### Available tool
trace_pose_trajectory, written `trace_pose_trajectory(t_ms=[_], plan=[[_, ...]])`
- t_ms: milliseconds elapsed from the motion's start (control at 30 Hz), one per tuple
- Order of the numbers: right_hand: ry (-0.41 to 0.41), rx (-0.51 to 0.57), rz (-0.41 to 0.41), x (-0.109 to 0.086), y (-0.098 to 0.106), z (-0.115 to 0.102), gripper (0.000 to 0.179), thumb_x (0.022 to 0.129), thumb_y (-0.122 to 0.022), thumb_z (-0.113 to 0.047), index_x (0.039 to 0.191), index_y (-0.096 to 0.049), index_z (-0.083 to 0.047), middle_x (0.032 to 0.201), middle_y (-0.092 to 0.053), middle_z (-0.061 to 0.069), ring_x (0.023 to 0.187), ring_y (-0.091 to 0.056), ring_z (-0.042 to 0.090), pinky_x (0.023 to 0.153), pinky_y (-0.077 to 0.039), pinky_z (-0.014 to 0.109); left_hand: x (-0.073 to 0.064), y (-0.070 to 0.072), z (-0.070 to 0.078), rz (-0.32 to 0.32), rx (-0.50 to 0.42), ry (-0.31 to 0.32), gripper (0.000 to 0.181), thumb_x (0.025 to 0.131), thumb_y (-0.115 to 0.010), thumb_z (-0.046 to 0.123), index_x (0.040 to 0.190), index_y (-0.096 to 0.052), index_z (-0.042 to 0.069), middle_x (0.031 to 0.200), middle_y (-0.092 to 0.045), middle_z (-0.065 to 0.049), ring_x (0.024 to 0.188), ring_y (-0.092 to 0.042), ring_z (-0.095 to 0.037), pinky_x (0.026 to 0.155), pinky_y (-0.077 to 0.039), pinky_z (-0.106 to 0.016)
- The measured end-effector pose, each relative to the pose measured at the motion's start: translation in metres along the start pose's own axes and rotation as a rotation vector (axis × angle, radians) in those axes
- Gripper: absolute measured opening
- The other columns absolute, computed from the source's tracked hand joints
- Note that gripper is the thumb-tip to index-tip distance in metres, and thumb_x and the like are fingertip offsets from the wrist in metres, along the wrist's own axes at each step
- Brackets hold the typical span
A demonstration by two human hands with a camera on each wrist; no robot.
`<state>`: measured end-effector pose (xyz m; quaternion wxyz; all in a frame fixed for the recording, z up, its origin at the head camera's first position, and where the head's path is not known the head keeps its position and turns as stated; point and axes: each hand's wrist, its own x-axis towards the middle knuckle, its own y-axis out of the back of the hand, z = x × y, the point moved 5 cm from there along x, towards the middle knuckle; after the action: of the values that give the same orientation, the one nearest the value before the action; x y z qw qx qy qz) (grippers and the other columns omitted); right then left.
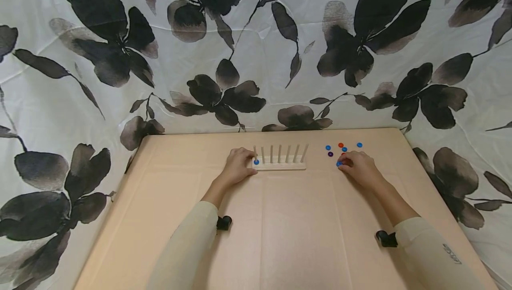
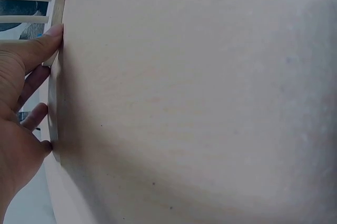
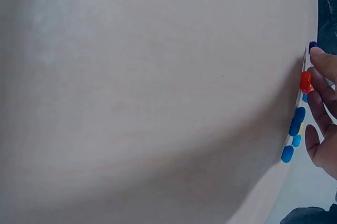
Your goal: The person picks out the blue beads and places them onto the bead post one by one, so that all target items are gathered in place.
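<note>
A small wooden peg rack (image 1: 280,166) stands near the far edge of the table, with a row of upright pegs. Low on its leftmost peg sits a blue bead (image 1: 256,162). My left hand (image 1: 238,165) grips the rack's left end; in the left wrist view the thumb (image 2: 45,40) presses on the base's front side. Off to the right of the rack, my right hand (image 1: 362,168) pinches a blue bead (image 1: 339,163) between thumb and fingertips. A red bead (image 1: 343,154) lies right by those fingers, partly hidden.
Around the right hand lie more loose beads: a purple bead (image 1: 330,154), a red bead (image 1: 341,145) and several blue ones, one blue bead (image 1: 359,145) farthest right. Behind the wooden table (image 1: 296,227) hangs a white cloth (image 1: 288,67) with dark flowers.
</note>
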<state>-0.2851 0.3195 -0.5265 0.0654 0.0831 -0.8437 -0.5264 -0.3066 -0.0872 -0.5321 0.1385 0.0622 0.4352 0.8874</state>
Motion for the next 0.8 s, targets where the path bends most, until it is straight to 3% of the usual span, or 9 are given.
trace_pose_trajectory(t_ms=[267,533,800], plan=[[-0.013,0.049,0.01,-0.006,0.006,-0.012,0.024,0.095,-0.076,-0.021,0.113,-0.073,-0.005,0.102,-0.076,0.011,0.102,-0.064,0.031,0.099,-0.047,0.058,-0.002,0.0,0.0,0.011,0.006,-0.012,0.053,0.082,-0.089,0.024,0.129,-0.07,0.012,0.13,-0.065,-0.008,0.138,-0.042,-0.032,0.12,-0.031,-0.048],[-0.004,0.074,0.053,-0.003,0.01,-0.028,0.02,0.094,-0.077,-0.02,0.109,-0.074,-0.007,0.096,-0.074,0.008,0.091,-0.067,0.027,0.087,-0.054,0.048,-0.005,0.0,0.0,0.013,-0.003,-0.012,0.053,0.082,-0.089,0.023,0.129,-0.07,0.012,0.13,-0.065,-0.007,0.138,-0.043,-0.032,0.119,-0.031,-0.048],[0.05,0.101,0.138,0.0,0.021,-0.049,0.019,0.094,-0.075,-0.014,0.111,-0.075,-0.007,0.096,-0.074,0.01,0.089,-0.06,0.03,0.077,-0.048,0.04,-0.006,0.001,0.002,0.015,0.001,-0.008,0.052,0.082,-0.089,0.022,0.128,-0.07,0.011,0.13,-0.064,-0.008,0.137,-0.043,-0.032,0.118,-0.032,-0.047]])
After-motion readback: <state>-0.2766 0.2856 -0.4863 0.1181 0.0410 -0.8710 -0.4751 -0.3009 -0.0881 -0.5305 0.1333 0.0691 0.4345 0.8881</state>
